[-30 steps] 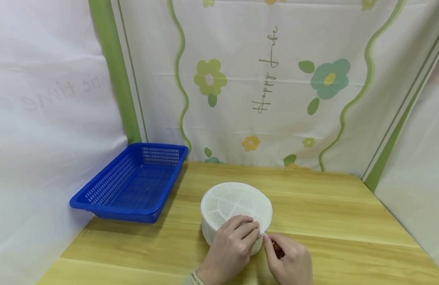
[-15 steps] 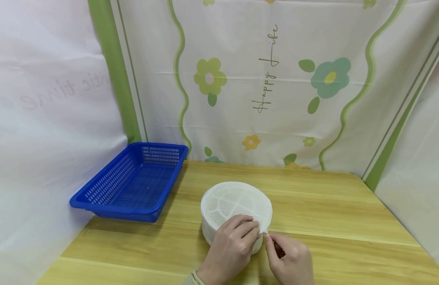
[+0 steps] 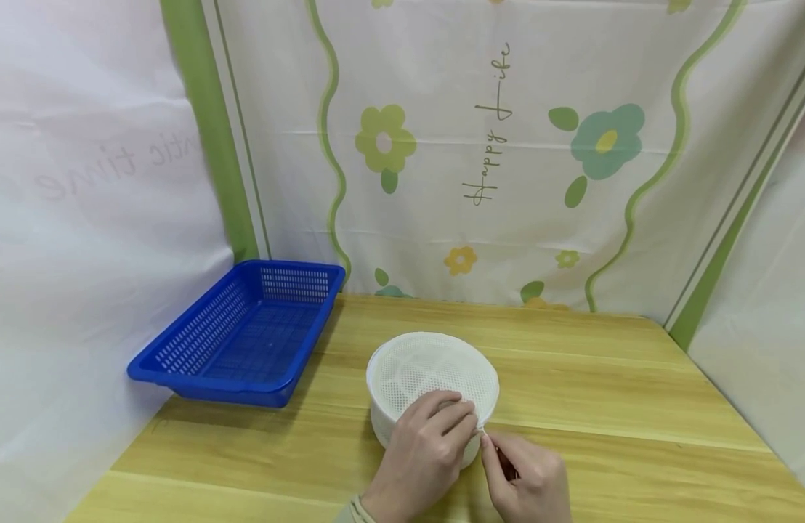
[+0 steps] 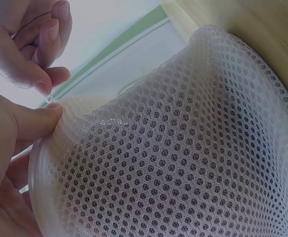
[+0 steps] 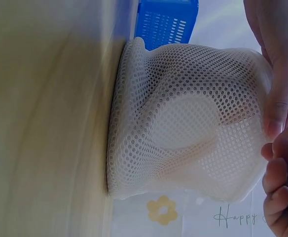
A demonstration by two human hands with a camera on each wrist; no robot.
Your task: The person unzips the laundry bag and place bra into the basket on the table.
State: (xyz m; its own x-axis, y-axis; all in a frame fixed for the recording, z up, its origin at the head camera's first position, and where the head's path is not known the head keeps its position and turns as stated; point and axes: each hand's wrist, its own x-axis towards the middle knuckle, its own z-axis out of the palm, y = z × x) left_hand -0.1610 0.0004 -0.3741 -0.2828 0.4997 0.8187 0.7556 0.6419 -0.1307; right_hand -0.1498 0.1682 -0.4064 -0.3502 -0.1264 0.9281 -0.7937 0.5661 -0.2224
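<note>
Where the bag (image 3: 435,367) is held: left hand (image 3: 421,452) grips its rim (image 4: 38,197); right hand (image 3: 532,476), just beside, pinches a small white pull (image 3: 484,433).
Tabletop (image 3: 638,392): wood-grained, carries the bag.
Basket (image 3: 265,341): blue, farther back, left.
Cloth (image 3: 429,225): flowered, behind the tabletop.

A round white mesh bag (image 3: 435,363) stands upright before you on the wooden table (image 3: 612,385), near six o'clock in your head view. Its top is a flat mesh disc with a smooth white rim; its honeycomb side wall sags in soft folds. Your left hand (image 3: 421,447) grips the rim around five o'clock, thumb against the side wall, fingers over the top. At the rim's four o'clock, your right hand (image 3: 528,472) pinches a small white tab (image 3: 484,432) between thumb and forefinger, just beside your left fingertips.
</note>
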